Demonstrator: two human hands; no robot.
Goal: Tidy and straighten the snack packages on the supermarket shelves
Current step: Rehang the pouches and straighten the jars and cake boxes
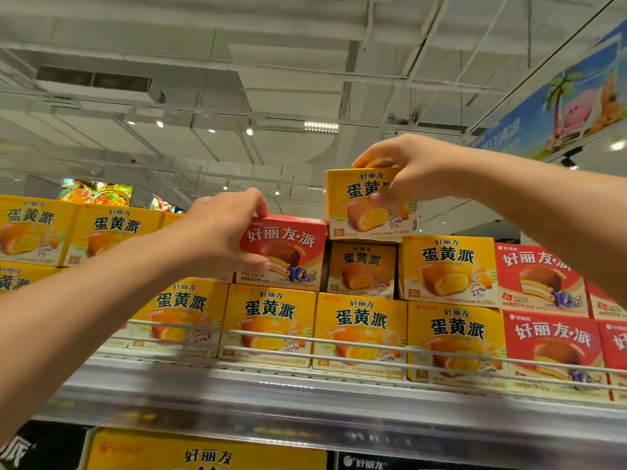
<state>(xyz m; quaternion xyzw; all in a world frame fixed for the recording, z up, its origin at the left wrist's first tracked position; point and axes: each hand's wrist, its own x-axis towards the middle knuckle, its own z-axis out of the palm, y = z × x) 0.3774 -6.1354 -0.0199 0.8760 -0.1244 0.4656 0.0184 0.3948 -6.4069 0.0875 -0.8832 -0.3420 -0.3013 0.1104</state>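
On the top shelf, yellow and red snack boxes are stacked in rows. My left hand [224,228] grips the left end of a red box [288,249] in the second row, among the yellow boxes. My right hand [407,171] pinches the top right corner of a yellow box [363,208], which stands one level higher, above a recessed yellow box [361,269] set further back than its neighbours. To the right of that gap stands another yellow box [448,269], then a red one [539,279].
A wire rail [339,347] runs along the front of the shelf [305,398] before the bottom row of boxes. More yellow boxes [68,228] are stacked at the left. A large yellow box [203,452] sits on the shelf below. A blue banner [563,106] hangs at the upper right.
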